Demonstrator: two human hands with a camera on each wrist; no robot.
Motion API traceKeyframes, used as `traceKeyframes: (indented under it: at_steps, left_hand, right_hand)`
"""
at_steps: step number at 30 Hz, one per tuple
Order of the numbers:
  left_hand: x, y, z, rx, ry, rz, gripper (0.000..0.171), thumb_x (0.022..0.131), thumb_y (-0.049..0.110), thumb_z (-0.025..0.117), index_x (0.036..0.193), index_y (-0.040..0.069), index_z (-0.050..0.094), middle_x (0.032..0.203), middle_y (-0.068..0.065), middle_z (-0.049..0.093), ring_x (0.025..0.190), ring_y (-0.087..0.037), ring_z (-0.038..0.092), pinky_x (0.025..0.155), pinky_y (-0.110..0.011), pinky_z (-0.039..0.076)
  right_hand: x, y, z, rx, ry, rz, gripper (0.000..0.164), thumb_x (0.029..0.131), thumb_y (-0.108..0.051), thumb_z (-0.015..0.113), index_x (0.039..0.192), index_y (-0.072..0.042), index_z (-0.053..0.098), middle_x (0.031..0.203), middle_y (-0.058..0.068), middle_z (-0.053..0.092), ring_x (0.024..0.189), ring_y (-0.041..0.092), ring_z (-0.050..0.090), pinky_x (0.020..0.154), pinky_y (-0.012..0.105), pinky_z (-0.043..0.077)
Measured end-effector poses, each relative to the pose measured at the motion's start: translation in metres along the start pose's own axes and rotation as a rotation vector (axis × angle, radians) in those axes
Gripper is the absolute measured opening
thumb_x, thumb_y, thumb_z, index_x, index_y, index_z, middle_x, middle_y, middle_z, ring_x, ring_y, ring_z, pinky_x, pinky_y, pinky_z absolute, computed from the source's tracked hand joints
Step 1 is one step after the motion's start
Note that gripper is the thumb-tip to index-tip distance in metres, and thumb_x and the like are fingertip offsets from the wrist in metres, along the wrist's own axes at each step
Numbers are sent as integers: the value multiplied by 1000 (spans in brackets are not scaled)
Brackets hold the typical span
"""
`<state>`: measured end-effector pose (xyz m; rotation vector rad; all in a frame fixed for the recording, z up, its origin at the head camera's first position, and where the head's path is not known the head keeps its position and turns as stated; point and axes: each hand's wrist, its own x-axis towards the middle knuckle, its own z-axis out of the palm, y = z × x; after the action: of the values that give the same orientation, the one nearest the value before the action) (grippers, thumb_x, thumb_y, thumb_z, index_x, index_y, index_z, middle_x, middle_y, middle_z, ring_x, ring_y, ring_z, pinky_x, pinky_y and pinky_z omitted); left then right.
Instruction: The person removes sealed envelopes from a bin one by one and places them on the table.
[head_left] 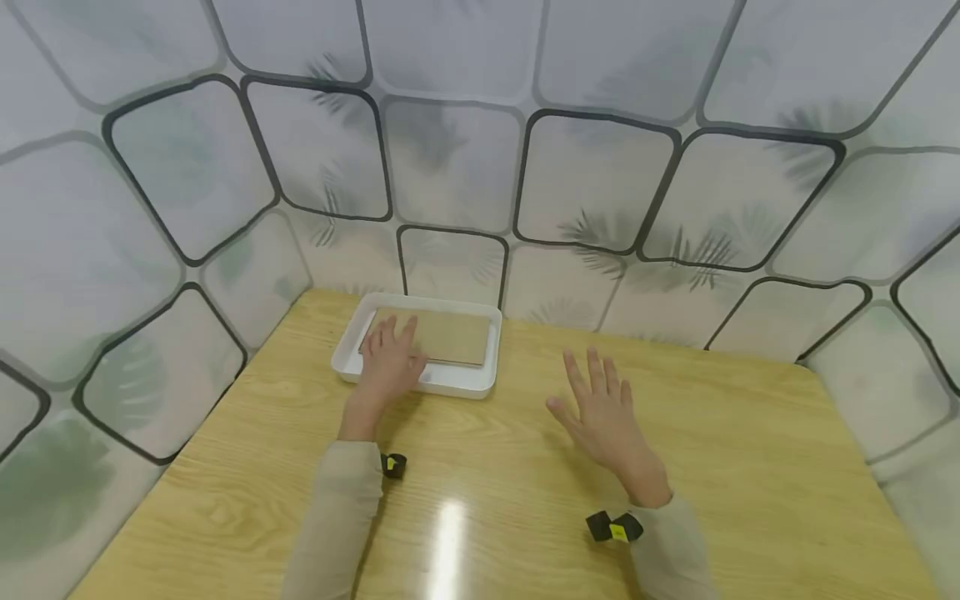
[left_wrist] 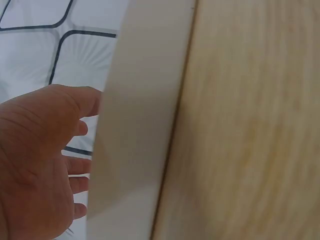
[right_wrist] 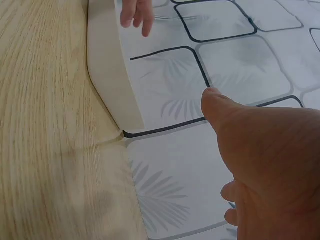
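Observation:
A white rectangular tray (head_left: 468,388) stands at the back left of the table, with a flat brown rectangular board (head_left: 453,335) lying in it. My left hand (head_left: 390,367) is over the tray's left front part, fingers spread above the board; whether they touch it is hard to tell. In the left wrist view this hand (left_wrist: 40,160) shows beyond the tray's side wall (left_wrist: 137,120), which hides the fingertips. To the right of the tray, my right hand (head_left: 603,421) hovers over the table with fingers spread, holding nothing. The right wrist view shows its thumb (right_wrist: 220,107) extended.
The light wood-grain table (head_left: 517,517) reaches back to a patterned curtain (head_left: 457,167) that encloses the back and both sides. Black straps with yellow tags (head_left: 618,532) are at both wrists. A bright reflection lies on the table's front.

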<state>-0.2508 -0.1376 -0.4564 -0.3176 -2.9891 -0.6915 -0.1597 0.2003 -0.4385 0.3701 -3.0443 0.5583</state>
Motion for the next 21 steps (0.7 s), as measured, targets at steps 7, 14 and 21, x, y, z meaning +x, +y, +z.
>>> traceKeyframes:
  at_steps: [7, 14, 21]
  left_hand:
    - [3, -3, 9, 50, -19, -8, 68, 99, 27, 55, 156, 7, 25, 157, -33, 16, 145, -51, 14, 114, -68, 12]
    - [3, -8, 3, -4, 0, -64, 66, 98, 25, 53, 155, 5, 28, 158, -34, 10, 146, -52, 6, 114, -70, 6]
    - [-2, -33, -10, -42, 73, -206, 73, 95, 22, 52, 155, -1, 19, 155, -42, 2, 144, -58, 2, 112, -73, 5]
  right_hand:
    - [-4, 0, -1, 0, 18, 5, 76, 103, -52, 41, 161, -14, 11, 163, 27, 1, 149, 49, -3, 111, 75, 7]
    - [-3, -1, -1, -15, -14, 0, 74, 104, -50, 39, 160, -10, 11, 163, 28, 3, 148, 51, 3, 113, 72, 10]
    - [2, -4, 7, 13, 10, -54, 72, 104, -45, 44, 157, -3, 22, 157, 34, 19, 144, 55, 17, 112, 70, 20]
